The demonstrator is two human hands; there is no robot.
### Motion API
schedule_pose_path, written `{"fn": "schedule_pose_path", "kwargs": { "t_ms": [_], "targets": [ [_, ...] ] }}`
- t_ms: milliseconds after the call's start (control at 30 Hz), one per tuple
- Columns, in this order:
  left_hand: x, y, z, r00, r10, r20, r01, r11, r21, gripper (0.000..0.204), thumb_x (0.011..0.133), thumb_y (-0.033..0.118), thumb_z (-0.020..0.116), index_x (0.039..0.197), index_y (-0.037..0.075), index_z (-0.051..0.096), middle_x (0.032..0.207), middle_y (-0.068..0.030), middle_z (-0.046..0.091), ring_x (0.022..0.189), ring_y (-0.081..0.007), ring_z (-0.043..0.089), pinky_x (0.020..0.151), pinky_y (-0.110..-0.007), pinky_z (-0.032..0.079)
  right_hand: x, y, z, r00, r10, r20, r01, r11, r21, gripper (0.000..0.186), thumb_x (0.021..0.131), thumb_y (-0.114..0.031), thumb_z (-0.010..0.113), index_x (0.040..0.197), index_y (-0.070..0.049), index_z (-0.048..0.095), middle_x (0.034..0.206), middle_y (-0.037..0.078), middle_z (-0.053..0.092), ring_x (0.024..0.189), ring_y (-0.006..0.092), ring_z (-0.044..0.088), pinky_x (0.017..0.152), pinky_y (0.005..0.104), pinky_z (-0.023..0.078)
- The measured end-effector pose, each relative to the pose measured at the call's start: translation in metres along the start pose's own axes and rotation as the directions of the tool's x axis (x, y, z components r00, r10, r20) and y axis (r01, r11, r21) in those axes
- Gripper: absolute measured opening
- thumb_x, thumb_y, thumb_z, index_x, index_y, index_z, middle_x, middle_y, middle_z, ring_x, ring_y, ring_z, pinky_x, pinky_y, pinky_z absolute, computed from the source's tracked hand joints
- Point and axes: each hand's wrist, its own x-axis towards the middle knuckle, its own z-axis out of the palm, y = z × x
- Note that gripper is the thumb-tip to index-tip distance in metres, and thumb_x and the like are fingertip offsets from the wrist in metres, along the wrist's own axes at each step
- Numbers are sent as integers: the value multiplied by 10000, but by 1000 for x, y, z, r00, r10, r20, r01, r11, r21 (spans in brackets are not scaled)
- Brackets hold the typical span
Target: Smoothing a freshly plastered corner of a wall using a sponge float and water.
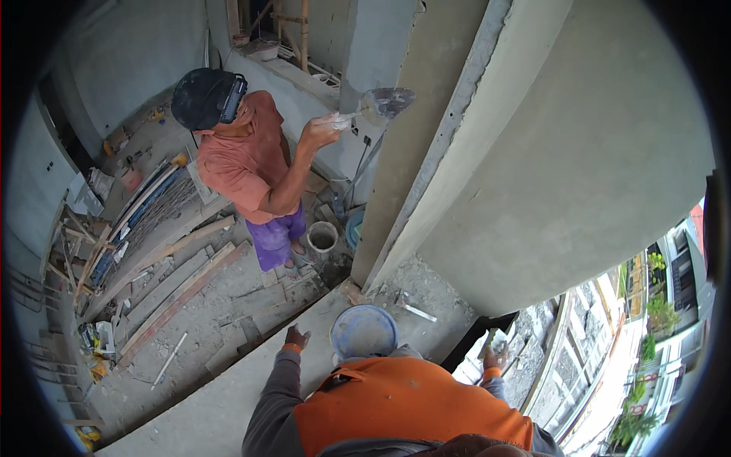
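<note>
My left hand point(298, 337) is held out over the ledge, fingers apart and nothing in it. Just to its right, close against my body, stands a round blue bucket point(333, 333) with grey material inside. My right hand point(496, 353) is low on the right, above the dark gap beside the ledge. Its fingers look curled around something greyish that I cannot make out. Ahead on the left, a co-worker in a salmon shirt raises a trowel point(390, 102) to the edge of the plastered column point(403, 175).
A flat metal tool point(417, 311) lies on the ledge point(221, 404) by the wall foot. Below on the left are long wooden boards point(179, 301), a mortar bucket point(322, 237) and rubble. A large plastered wall point(579, 152) rises at right; beyond it the drop shows rubble and houses.
</note>
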Motion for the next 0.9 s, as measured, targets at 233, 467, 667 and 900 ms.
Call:
{"fn": "schedule_pose_path", "kwargs": {
  "t_ms": [233, 467, 667, 900],
  "targets": [
    [39, 85, 29, 994, 111, 22, -109, 991, -80, 763, 822, 432, 694, 1362, -48, 445, 1368, -295, 472, 1286, -406, 448, 1097, -425, 365, -21, 23, -39, 996, 90, -17, -91, 995, -35, 757, 720, -284, 764, 1375, -53, 461, 1298, 253, 500, 1248, 390, 459, 1050, 440, 401],
    [-8, 53, 63, 1000, 16, 7, -15, 999, -33, 764, 826, 436, 704, 1355, -56, 456, 1359, -289, 480, 1267, -415, 462, 1083, -438, 385, 78, -35, 11, 999, -21, 43, 15, 992, 125, 753, 727, -274, 740, 1394, -86, 447, 1256, 242, 542, 1161, 364, 534, 1010, 430, 429],
    [-98, -10, 82, 962, -233, -139, 240, 970, 33, 801, 801, 496, 705, 1280, -115, 508, 1258, -331, 553, 1202, -438, 524, 1043, -460, 421, 192, -152, 36, 869, -489, -72, 486, 872, -64, 825, 636, -271, 778, 1379, -80, 474, 1087, 180, 522, 1050, 378, 502, 959, 486, 416],
    [-141, 74, 141, 885, -429, -181, 441, 897, 32, 826, 808, 518, 689, 1298, -116, 487, 1285, -318, 539, 1217, -437, 513, 1045, -455, 414, 400, -291, -48, 387, -791, -473, 721, 580, -380, 858, 615, -196, 793, 1400, -95, 462, 1234, 107, 522, 1090, 312, 488, 948, 477, 375]
  ]
}}
